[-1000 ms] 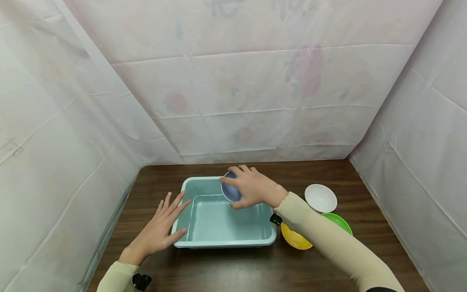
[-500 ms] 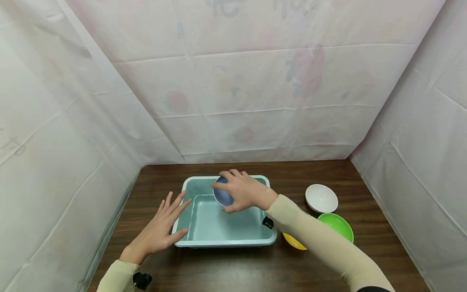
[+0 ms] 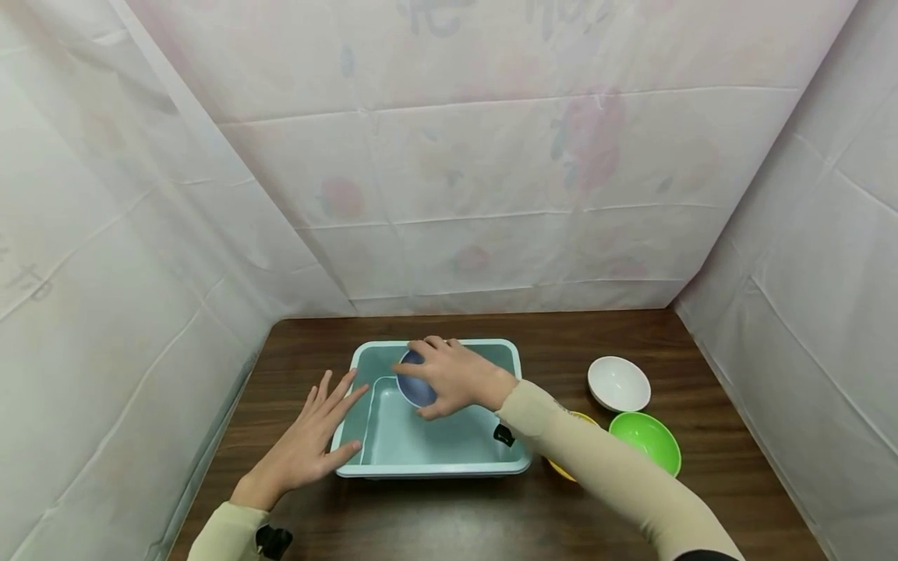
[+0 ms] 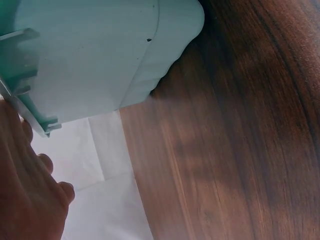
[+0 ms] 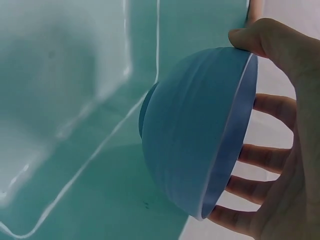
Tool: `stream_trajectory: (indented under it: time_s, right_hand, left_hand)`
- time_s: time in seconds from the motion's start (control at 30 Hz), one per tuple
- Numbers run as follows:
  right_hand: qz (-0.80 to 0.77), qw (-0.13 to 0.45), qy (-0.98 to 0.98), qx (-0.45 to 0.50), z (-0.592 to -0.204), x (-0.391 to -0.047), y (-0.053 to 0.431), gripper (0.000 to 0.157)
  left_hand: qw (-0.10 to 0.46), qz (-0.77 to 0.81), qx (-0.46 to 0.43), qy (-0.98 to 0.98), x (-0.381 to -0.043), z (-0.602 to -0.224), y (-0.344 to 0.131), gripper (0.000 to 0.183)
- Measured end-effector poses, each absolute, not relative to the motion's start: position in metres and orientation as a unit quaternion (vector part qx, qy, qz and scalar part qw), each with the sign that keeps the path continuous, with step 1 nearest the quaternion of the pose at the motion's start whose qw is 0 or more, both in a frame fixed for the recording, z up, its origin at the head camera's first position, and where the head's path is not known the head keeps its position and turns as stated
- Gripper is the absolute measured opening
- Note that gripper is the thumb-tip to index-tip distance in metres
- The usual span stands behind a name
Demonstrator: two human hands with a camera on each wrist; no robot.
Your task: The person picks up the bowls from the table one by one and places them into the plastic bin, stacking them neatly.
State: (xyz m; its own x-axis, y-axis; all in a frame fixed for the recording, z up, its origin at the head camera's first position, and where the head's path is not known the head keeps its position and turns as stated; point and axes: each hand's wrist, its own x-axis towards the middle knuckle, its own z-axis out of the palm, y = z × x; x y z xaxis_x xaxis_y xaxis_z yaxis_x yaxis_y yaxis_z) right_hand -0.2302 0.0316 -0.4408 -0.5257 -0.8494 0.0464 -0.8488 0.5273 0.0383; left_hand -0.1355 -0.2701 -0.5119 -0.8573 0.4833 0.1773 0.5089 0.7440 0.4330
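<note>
My right hand (image 3: 459,378) grips a blue bowl (image 3: 414,389) by its rim, over the left part of a light teal plastic basin (image 3: 435,470). In the right wrist view the bowl (image 5: 190,130) is tilted on its side, with the thumb at one end of the rim and the fingertips inside the mouth. My left hand (image 3: 309,440) lies at the basin's left rim, its fingers spread and straight. From the left wrist view, that hand (image 4: 25,190) is beside the rim, with the basin's outer wall (image 4: 90,55) above the table; finger contact is partly hidden.
Right of the basin stand a white bowl (image 3: 620,383), a green bowl (image 3: 648,440) and a yellow bowl (image 3: 561,470), the last mostly hidden by my right sleeve. All rest on a dark wooden table (image 3: 435,522). White sheets (image 3: 491,179) hang around its back and sides.
My right hand has carried the blue bowl leftward and slightly toward me over the basin. More of the green bowl shows, less of the yellow one. The left hand has stayed in place.
</note>
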Motion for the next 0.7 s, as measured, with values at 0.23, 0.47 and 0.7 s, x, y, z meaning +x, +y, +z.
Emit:
stream_trajectory:
  time_s: [0.23,0.47,0.7]
  right_hand:
    - [-0.022,0.036,-0.871,0.489,-0.453,-0.23,0.026,0.077]
    - [-0.025,0.042,-0.866,0.497,-0.457,-0.229,0.021,0.078]
    - [-0.038,0.04,-0.863,0.502,-0.467,-0.229,0.017,0.08]
  left_hand:
    - [0.021,-0.244,-0.264,-0.933,-0.136,-0.511,-0.27,0.078]
    - [0.026,-0.237,-0.264,-0.935,-0.135,-0.511,-0.271,0.079]
    - [0.026,-0.243,-0.26,-0.934,-0.136,-0.513,-0.272,0.077]
